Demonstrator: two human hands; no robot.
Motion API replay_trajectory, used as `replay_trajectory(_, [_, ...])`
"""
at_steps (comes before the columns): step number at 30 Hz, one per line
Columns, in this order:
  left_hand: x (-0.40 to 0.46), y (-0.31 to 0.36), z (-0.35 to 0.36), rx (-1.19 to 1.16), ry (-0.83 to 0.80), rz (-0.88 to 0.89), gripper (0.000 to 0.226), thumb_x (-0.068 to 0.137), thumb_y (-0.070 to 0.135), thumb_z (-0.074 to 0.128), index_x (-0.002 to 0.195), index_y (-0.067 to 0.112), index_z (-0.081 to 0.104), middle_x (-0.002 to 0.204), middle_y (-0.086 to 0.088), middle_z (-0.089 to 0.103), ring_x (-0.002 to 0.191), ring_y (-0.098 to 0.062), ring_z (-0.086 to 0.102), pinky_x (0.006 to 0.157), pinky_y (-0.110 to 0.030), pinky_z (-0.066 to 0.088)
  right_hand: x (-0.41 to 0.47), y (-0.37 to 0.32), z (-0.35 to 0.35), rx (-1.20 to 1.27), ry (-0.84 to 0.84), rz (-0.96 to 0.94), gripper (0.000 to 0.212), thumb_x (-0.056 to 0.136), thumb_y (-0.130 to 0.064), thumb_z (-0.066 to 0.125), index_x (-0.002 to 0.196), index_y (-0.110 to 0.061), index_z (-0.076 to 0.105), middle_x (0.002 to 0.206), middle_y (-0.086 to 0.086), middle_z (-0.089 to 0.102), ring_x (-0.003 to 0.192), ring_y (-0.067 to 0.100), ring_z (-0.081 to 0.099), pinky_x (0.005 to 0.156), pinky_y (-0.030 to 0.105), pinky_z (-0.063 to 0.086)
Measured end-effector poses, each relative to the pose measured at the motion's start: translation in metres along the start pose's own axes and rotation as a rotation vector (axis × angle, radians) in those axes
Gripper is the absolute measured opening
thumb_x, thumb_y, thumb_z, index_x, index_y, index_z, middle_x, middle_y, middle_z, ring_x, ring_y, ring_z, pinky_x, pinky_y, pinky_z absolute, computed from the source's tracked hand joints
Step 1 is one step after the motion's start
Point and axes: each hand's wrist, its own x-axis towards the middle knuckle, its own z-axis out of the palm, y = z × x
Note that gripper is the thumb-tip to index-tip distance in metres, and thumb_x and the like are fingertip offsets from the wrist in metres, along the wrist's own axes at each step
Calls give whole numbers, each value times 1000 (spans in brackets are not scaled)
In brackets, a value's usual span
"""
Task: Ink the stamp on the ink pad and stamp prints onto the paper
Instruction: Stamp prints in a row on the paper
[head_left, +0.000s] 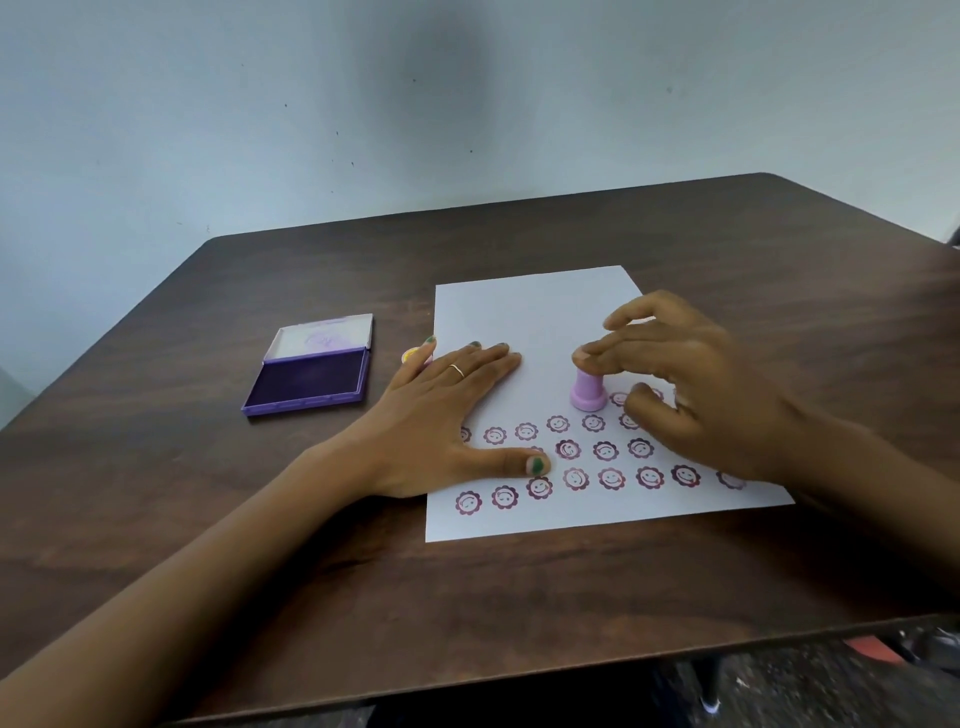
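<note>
A white sheet of paper (535, 312) lies on the dark wooden table (363, 571), its near half covered with several rows of purple smiling-flower prints (613, 478). A small pink stamp (587, 392) stands upright on the paper just beyond the prints. My right hand (701, 384) pinches the stamp's top between fingertips and thumb. My left hand (447, 410) lies flat with spread fingers on the paper's left edge. The purple ink pad (309, 382) sits open to the left of the paper, lid raised.
A small yellow and pink object (413, 355), partly hidden behind my left fingers, sits between the ink pad and the paper. A pale wall rises behind the table. The table's near edge runs along the bottom, floor visible beyond it.
</note>
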Motion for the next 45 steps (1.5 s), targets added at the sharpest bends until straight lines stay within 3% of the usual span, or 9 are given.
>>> replay_trajectory(5, [0, -1, 1, 3, 2, 3, 103, 60, 91, 26, 148, 42, 3, 158, 19, 2, 143, 1, -4, 112, -29, -21, -2, 2, 2, -106, 60, -19, 39, 73, -12, 48, 104, -17, 70, 109, -4, 71, 113, 17, 43, 89, 40, 39])
replay_trajectory(10, [0, -1, 1, -2, 6, 4, 104, 60, 92, 25, 148, 42, 4, 158, 19, 3, 143, 3, -4, 114, -30, -19, -3, 5, 4, -131, 64, -12, 41, 70, -9, 49, 104, -19, 69, 110, -7, 70, 110, 12, 36, 87, 37, 29])
replay_trajectory(20, [0, 0, -1, 10, -15, -2, 103, 60, 91, 25, 148, 41, 2, 159, 19, 2, 144, 0, -3, 115, -31, -17, -5, 1, 0, -160, 26, -47, 42, 72, -18, 41, 103, -16, 68, 110, -5, 70, 112, 14, 35, 86, 43, 33])
replay_trajectory(28, [-1, 0, -1, 6, -9, -2, 104, 60, 91, 26, 148, 40, 3, 159, 18, 3, 144, 0, -3, 115, -30, -17, -5, -1, -3, -153, 8, -6, 43, 71, -16, 45, 107, -18, 67, 109, -6, 70, 114, 13, 33, 91, 44, 29])
replay_trajectory(33, [0, 1, -1, 1, 0, -1, 104, 61, 90, 27, 149, 40, 4, 159, 18, 3, 144, 0, -3, 114, -30, -16, -4, -2, -2, -170, 12, -14, 39, 72, -18, 48, 105, -18, 68, 105, -6, 70, 113, 14, 36, 90, 46, 31])
replay_trajectory(40, [-1, 0, 0, -6, 2, 3, 104, 61, 90, 27, 149, 40, 4, 159, 18, 3, 143, 2, -4, 115, -30, -16, 0, -1, 5, -167, 85, -24, 23, 83, -29, 60, 100, -19, 71, 93, -2, 70, 98, 12, 47, 75, 33, 32])
replay_trajectory(43, [-1, 0, 0, -1, -5, 4, 104, 61, 89, 28, 149, 40, 3, 159, 18, 3, 144, 1, -4, 116, -31, -16, 3, -2, 6, -70, 80, 40, 20, 82, -26, 64, 97, -16, 72, 92, 2, 73, 90, 21, 61, 68, 35, 46])
replay_trajectory(45, [0, 0, -1, 1, -10, 3, 104, 61, 89, 28, 149, 40, 3, 159, 18, 2, 144, 0, -4, 115, -31, -16, 4, -2, 7, -2, 66, 68, 22, 82, -25, 63, 97, -13, 72, 96, 6, 74, 88, 21, 65, 72, 42, 54])
